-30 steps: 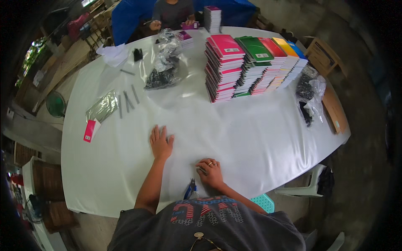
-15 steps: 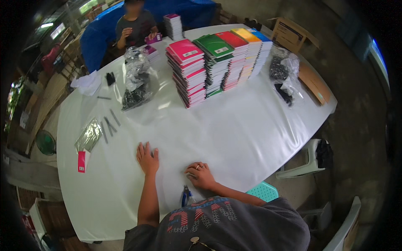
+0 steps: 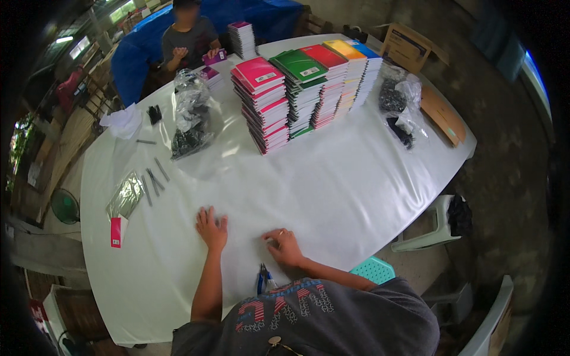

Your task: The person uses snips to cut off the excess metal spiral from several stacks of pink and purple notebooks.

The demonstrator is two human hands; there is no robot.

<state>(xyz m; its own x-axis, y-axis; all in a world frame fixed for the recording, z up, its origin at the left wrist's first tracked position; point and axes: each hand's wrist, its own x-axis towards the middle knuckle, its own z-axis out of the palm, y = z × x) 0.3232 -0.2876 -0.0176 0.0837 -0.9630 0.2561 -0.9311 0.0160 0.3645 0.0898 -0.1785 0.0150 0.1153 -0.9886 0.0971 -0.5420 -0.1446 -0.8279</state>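
My left hand (image 3: 212,230) lies palm down on the white tabletop (image 3: 237,184), fingers spread and holding nothing. To its right, my right hand (image 3: 284,245) rests near the table's front edge with its index finger stretched out and its thumb apart; nothing shows in it. Blue-handled cutting pliers (image 3: 265,279) lie just below my right hand, close to my shirt. Beyond my hands stand tall stacks of spiral notebooks: pink (image 3: 261,107), green (image 3: 301,89), red (image 3: 328,83), yellow (image 3: 351,74) and blue (image 3: 369,71).
Thin grey rods (image 3: 153,181) and a pink-and-white card (image 3: 118,232) lie at left. Plastic bags of black pieces (image 3: 193,127) (image 3: 396,107) flank the stacks. Across the table a person (image 3: 190,41) handles a purple notebook (image 3: 214,57). A cardboard box (image 3: 407,47) stands behind.
My left hand has shifted slightly down, still flat. My right hand's index finger has stretched out from a more curled pose. The person opposite has lowered one hand slightly.
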